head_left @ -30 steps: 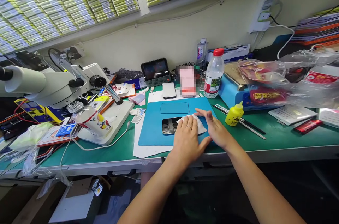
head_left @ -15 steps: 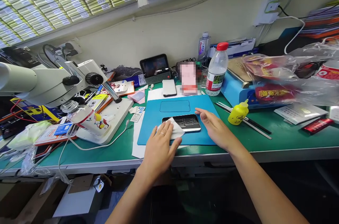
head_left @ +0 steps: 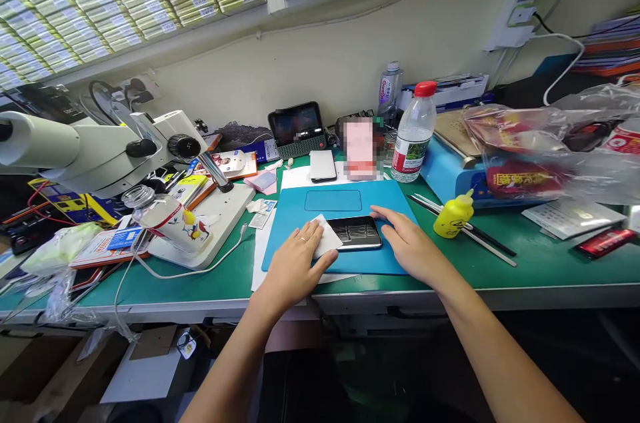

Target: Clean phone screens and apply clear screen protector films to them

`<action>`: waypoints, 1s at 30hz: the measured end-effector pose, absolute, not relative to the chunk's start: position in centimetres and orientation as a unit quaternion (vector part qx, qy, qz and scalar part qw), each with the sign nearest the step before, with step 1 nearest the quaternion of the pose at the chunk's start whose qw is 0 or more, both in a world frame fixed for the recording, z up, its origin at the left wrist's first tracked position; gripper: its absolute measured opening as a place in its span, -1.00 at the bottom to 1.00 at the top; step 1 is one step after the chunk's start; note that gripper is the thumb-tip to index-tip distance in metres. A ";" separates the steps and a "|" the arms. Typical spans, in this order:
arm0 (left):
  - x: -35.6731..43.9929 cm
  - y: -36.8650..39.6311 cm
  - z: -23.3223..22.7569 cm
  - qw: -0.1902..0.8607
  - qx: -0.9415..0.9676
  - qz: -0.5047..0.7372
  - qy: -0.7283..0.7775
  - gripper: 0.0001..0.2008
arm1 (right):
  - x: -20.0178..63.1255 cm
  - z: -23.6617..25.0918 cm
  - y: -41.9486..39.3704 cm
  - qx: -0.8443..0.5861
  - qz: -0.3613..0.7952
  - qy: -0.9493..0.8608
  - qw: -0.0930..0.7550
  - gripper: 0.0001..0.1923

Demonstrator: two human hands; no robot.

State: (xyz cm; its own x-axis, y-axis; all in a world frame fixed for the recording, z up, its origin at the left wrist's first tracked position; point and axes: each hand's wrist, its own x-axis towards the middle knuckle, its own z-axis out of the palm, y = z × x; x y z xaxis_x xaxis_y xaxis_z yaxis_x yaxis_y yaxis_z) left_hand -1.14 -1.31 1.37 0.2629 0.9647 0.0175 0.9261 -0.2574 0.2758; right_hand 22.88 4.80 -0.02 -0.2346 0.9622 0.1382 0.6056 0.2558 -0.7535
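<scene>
A phone (head_left: 361, 234) with a dark, streaked screen lies face up on a blue mat (head_left: 395, 194). My left hand (head_left: 299, 264) rests flat over a white wipe (head_left: 326, 236), its fingers pressing it down at the phone's left end. The thumb is spread away from the fingers, and the hand and wipe hide that end. By the phone's right end is my right hand (head_left: 406, 243), fingers loosely extended, close to the edge; whether they touch it I cannot tell. Nothing shows in that hand.
A microscope (head_left: 95, 146) and a glass jar (head_left: 170, 220) stand at left. Behind the mat are a white phone-sized slab (head_left: 323, 166) and a water bottle (head_left: 412, 136). To the right lie a yellow squeeze bottle (head_left: 454, 214), thin tools (head_left: 487, 244) and a red battery-like item (head_left: 603, 242).
My left hand and the wipe have slid a little left along the phone, baring more screen. My right hand's fingers have shifted slightly at the phone's right end. The view has moved a little.
</scene>
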 end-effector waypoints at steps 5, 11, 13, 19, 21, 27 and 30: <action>-1.5 -1.0 0.8 0.100 0.794 0.106 0.591 -0.37 | 23.5 0.3 4.7 -0.501 0.264 -0.787 0.246 -0.32; -1.4 -1.1 0.2 0.090 0.789 0.109 0.598 -0.39 | 24.6 0.9 4.4 -0.462 0.286 -0.817 0.194 -0.21; -1.5 -1.2 0.3 0.089 0.788 0.110 0.599 -0.39 | 24.7 0.7 4.3 -0.462 0.290 -0.812 0.207 -0.22; 0.5 -0.2 1.4 0.112 0.798 0.114 0.581 -0.32 | 24.4 0.2 4.1 -0.465 0.295 -0.801 0.236 -0.16; 2.1 0.7 1.9 0.128 0.821 0.117 0.543 -0.31 | 24.3 0.1 4.1 -0.475 0.302 -0.789 0.246 -0.05; 6.3 2.6 2.6 0.112 0.854 0.104 0.497 -0.34 | 24.2 -0.5 4.5 -0.466 0.308 -0.790 0.253 0.09; 6.7 2.2 2.1 0.096 0.849 0.109 0.508 -0.38 | 24.1 -0.8 4.6 -0.472 0.295 -0.792 0.251 0.08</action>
State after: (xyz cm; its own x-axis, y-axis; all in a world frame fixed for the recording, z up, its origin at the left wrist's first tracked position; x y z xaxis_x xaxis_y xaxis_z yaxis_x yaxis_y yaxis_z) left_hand 6.67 2.21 2.11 0.4606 0.8833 0.0872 0.8418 -0.4659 0.2727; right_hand 24.15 4.57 -0.84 -0.4290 0.8954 0.1190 0.5995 0.3808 -0.7039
